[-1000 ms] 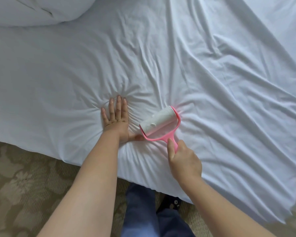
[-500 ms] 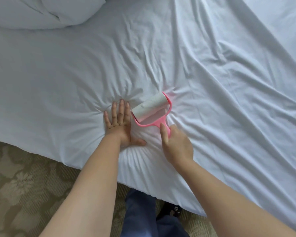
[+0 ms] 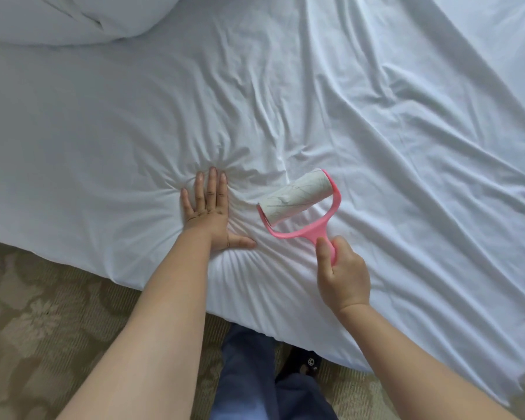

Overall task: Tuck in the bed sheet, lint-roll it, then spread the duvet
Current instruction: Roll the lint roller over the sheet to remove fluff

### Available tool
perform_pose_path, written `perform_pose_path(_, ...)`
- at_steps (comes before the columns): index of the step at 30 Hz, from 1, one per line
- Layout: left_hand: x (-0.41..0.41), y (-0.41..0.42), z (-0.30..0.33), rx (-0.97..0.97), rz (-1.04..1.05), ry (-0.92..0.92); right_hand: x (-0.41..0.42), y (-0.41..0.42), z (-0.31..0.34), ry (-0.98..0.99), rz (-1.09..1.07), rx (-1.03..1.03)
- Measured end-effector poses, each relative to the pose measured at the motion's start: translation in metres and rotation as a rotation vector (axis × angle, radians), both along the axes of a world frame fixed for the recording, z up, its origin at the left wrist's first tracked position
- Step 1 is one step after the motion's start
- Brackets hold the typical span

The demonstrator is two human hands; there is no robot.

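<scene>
Two bare hands work over a white bed sheet (image 3: 315, 86) that covers the bed and hangs over its near edge — wrinkled all over, with creases fanning out from where the left hand (image 3: 208, 213) presses down. That hand lies flat on the sheet near the bed's edge, its fingers (image 3: 212, 183) straight and close together, the thumb stretched out to the side toward the roller. The right hand (image 3: 343, 274) grips the pink handle of a lint roller (image 3: 300, 204), its fingers curled round the handle and the thumb laid along it. The roller's white drum sits just beside the left hand, apart from it, tilted so its far end points up and to the right; thin dark hairs show on the sticky paper. Whether the drum touches the sheet or hangs a little above it cannot be told. At the top left corner a bunched white duvet (image 3: 73, 16) rests on the bed, well apart from both hands. Below the bed's edge lies a patterned beige carpet (image 3: 37, 313), and between the forearms — blue trouser legs (image 3: 249, 374) and a dark shoe (image 3: 303, 363).
</scene>
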State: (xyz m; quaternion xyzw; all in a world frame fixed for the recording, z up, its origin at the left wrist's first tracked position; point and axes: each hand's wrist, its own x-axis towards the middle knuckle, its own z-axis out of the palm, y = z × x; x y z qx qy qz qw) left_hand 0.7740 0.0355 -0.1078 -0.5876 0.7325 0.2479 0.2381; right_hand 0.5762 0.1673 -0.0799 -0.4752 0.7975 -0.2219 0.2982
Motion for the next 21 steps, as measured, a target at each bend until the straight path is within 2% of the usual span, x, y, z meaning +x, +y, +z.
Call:
perform_pose_path(9,0.0,0.003,0.012,-0.013,-0.015,-0.037,-0.015,0.024,0.011,0.024,-0.276,0.075)
perform_pose_path(14,-0.002,0.004,0.025,-0.001,0.008,-0.034,-0.011,0.029,0.021,0.019,-0.284,0.107)
perform_pose_path(16,-0.006,0.005,0.03,-0.032,0.03,0.019,-0.005,0.024,0.024,-0.003,-0.285,0.139)
perform_pose_path(21,-0.029,-0.007,0.038,-0.15,-0.201,0.047,0.005,-0.002,0.028,-0.013,-0.287,0.348)
